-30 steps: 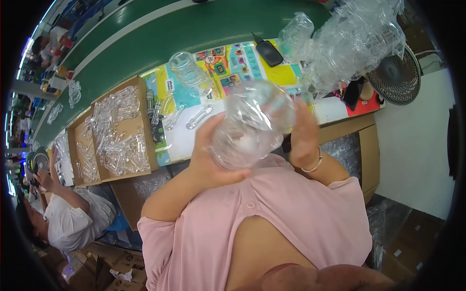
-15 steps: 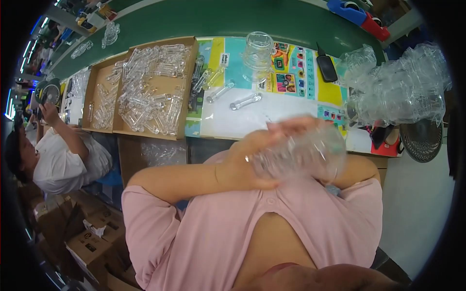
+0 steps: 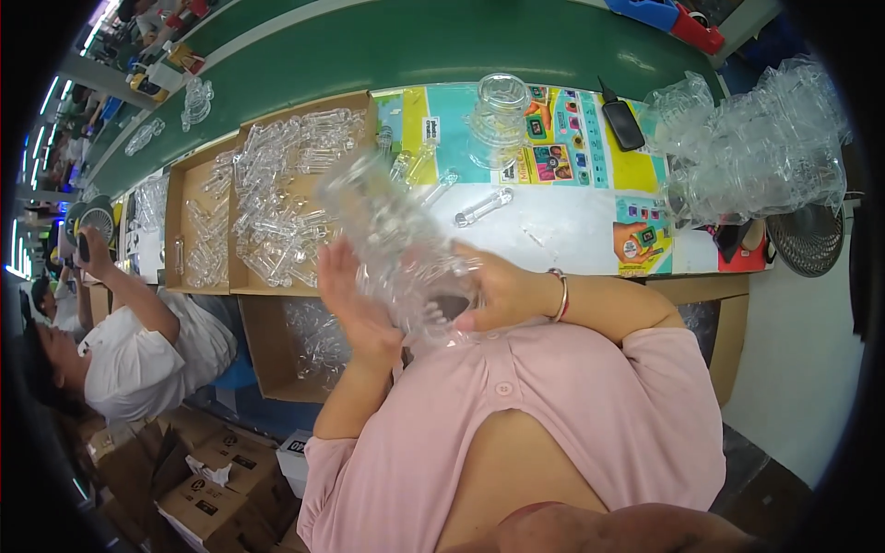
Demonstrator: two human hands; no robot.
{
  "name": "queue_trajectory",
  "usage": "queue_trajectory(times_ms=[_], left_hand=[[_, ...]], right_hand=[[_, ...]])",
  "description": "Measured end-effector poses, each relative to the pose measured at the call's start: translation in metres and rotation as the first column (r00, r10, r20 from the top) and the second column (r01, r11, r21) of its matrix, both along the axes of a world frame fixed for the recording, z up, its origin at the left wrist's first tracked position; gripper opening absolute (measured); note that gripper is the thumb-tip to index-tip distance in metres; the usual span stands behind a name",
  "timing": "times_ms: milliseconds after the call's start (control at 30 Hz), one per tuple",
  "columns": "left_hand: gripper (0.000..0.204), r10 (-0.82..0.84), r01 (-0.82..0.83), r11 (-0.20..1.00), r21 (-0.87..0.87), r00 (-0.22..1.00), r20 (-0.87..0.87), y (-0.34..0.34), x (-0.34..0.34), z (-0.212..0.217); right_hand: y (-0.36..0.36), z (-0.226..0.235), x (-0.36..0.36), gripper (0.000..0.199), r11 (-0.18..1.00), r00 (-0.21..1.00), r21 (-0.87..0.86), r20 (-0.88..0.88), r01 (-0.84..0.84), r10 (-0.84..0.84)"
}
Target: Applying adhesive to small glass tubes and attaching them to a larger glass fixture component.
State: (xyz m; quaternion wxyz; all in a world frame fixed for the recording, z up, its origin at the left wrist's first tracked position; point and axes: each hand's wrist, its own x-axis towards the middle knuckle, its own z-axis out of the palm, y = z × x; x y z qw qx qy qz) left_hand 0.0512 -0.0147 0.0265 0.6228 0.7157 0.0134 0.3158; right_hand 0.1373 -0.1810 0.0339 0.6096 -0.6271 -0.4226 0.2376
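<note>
A long, clear plastic piece (image 3: 406,244) is held up in front of my chest, smeared by motion at its upper end. Around its lower right end the fingers and thumb of my right hand (image 3: 502,288) are closed. My left hand (image 3: 358,300) is against its left side, fingers stretched upward; the plastic partly covers that hand. Beyond the hands, a clear ringed plastic part (image 3: 499,120) stands upright on the printed sheet. A short clear plastic rod (image 3: 484,207) lies on the white surface, with another clear rod (image 3: 440,189) left of it.
Cardboard trays (image 3: 234,253) full of clear rods stand at the left. Clear bagged plastic parts (image 3: 761,152) are heaped at the right, near a black fan (image 3: 805,241). A black paddle-shaped object (image 3: 622,125) lies between. Another person (image 3: 152,346) works at far left beside cardboard boxes (image 3: 221,488).
My hands and the clear plastic piece have moved left. Its upper end now points up and left. My left hand has turned fingers-up, and my right hand has come into plain sight.
</note>
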Motion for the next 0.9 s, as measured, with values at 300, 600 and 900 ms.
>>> queue_trajectory(times_ms=[300,600,900], left_hand=[[0.078,-0.271,0.043,0.551,-0.833,0.954,-0.131,0.049,-0.021,-0.015],[0.074,-0.164,0.041,0.910,-0.412,0.950,-0.267,0.056,-0.027,-0.006],[0.068,-0.324,0.229,0.865,-0.447,0.934,-0.148,0.040,-0.021,0.041]], right_hand=[[0.018,-0.018,0.068,0.040,0.886,0.769,-0.333,0.638,0.322,-0.040],[0.030,-0.016,0.093,0.030,0.781,0.709,-0.519,0.690,0.348,0.143],[-0.009,0.049,0.032,0.029,0.992,0.975,-0.123,-0.215,0.024,-0.050]])
